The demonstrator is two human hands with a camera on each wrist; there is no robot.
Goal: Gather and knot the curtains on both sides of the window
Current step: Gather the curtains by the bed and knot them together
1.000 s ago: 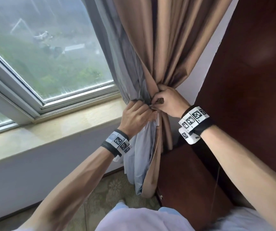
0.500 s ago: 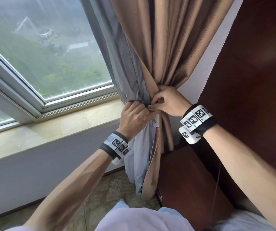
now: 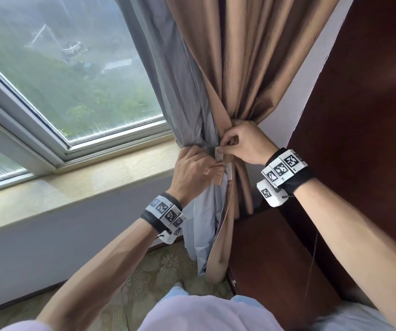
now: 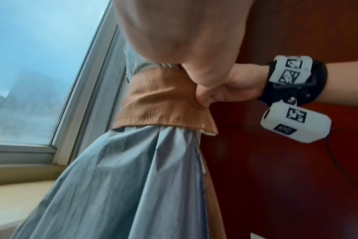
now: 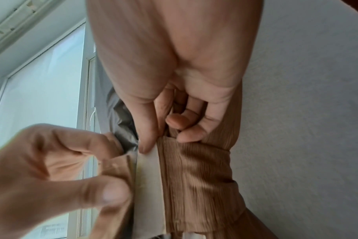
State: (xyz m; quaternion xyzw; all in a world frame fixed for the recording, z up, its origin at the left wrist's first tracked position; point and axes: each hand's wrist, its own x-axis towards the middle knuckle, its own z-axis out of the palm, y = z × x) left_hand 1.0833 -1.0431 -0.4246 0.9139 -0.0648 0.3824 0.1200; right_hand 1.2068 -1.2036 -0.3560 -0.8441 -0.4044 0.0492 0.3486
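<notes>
A brown curtain (image 3: 252,56) with a grey-blue lining (image 3: 168,80) hangs bunched at the window's right side. A brown tie-back band (image 4: 164,100) wraps the bundle at sill height. My left hand (image 3: 197,170) grips the band's left end (image 5: 117,174) from the front. My right hand (image 3: 244,142) pinches the band's other end (image 5: 194,161), thumb on its pale inner strip (image 5: 147,171). The two ends meet at the front of the bundle. Below the band the lining (image 4: 123,177) fans out loose.
The window (image 3: 60,80) and its stone sill (image 3: 84,180) lie to the left. A dark red wooden panel (image 3: 359,115) stands close on the right, with a low wooden top (image 3: 276,259) under my right forearm. Patterned carpet (image 3: 156,278) is below.
Both hands have stayed at the band on the curtain. The right hand has shifted a little to the left over the band's end; the left hand has kept its grip.
</notes>
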